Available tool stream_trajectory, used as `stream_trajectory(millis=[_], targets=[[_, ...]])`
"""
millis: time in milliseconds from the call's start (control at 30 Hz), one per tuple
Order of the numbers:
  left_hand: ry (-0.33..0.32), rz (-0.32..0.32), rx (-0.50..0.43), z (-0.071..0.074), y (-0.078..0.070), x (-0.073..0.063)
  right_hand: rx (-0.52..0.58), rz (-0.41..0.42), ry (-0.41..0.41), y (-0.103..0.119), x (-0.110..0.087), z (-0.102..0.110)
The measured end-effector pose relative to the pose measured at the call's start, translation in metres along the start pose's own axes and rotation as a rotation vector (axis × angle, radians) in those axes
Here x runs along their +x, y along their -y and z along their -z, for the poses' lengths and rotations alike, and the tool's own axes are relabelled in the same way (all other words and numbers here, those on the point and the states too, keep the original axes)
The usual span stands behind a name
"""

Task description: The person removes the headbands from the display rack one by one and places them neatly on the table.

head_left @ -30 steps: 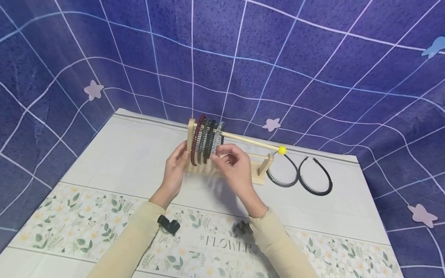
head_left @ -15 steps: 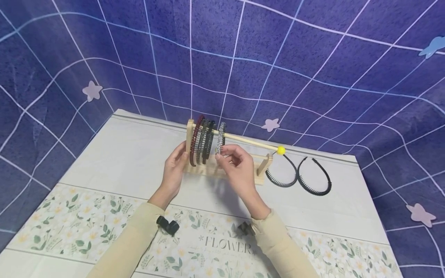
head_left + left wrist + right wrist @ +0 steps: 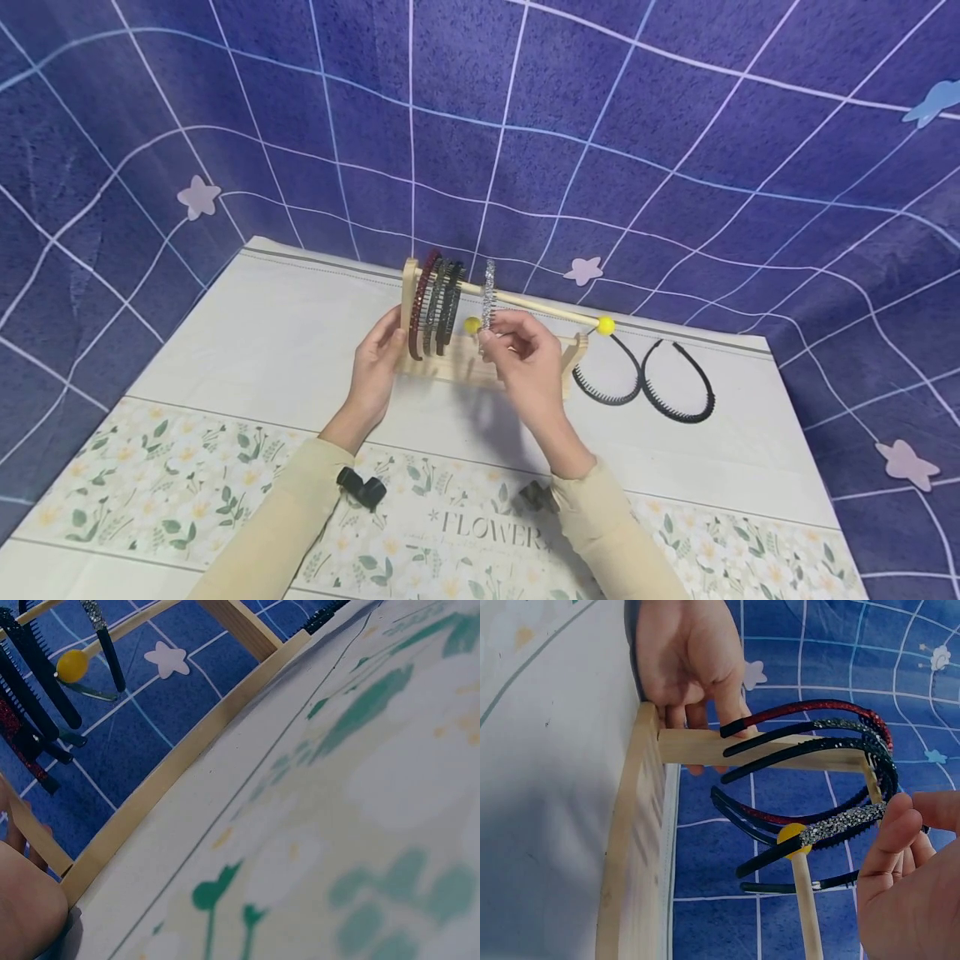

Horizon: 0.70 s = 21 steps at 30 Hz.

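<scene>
My left hand [image 3: 375, 358] grips the left upright of a wooden stand [image 3: 408, 292], its fingers wrapped behind the post. With thumb and fingers, my right hand [image 3: 528, 367] pinches a silver glitter headband [image 3: 489, 283], which hangs around the upper rod [image 3: 555, 309]. Left of it, near the upright, a dark red headband [image 3: 420, 321] and several dark headbands [image 3: 448, 312] hang close together. In the right wrist view, the silver headband [image 3: 840, 825] shows black toothless ends, one passing near a yellow ball [image 3: 789, 838] on a rod end.
Two black toothed headbands [image 3: 678, 408] lie on the white flower-print tablecloth [image 3: 247, 333] right of the stand. A yellow ball [image 3: 605, 325] caps the upper rod's right end. Behind the table hangs a blue cloth [image 3: 480, 125] with grid lines and stars.
My right hand has drawn the silver headband rightward along the rod, away from the other headbands. A yellow ball on a lower rod now shows in the gap. My left hand stays put.
</scene>
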<state>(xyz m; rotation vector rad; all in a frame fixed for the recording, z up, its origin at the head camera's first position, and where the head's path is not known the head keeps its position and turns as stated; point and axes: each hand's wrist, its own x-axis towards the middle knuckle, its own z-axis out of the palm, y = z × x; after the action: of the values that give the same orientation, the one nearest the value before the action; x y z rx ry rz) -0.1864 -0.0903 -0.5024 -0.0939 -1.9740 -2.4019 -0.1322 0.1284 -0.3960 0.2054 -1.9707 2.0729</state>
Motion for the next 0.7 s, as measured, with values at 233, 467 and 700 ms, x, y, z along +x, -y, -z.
stream_trajectory(millis=[233, 467, 700], targets=[[0.000, 0.001, -0.006, 0.000, 0.001, 0.001, 0.006, -0.003, -0.023, 0.007, 0.000, 0.008], [-0.001, 0.007, 0.012, 0.001, 0.000, 0.000, 0.009, 0.009, -0.023, 0.013, 0.000, 0.013], [0.009, 0.014, 0.019, 0.001, -0.001, 0.000, 0.011, 0.033, -0.040, 0.021, 0.000, 0.017]])
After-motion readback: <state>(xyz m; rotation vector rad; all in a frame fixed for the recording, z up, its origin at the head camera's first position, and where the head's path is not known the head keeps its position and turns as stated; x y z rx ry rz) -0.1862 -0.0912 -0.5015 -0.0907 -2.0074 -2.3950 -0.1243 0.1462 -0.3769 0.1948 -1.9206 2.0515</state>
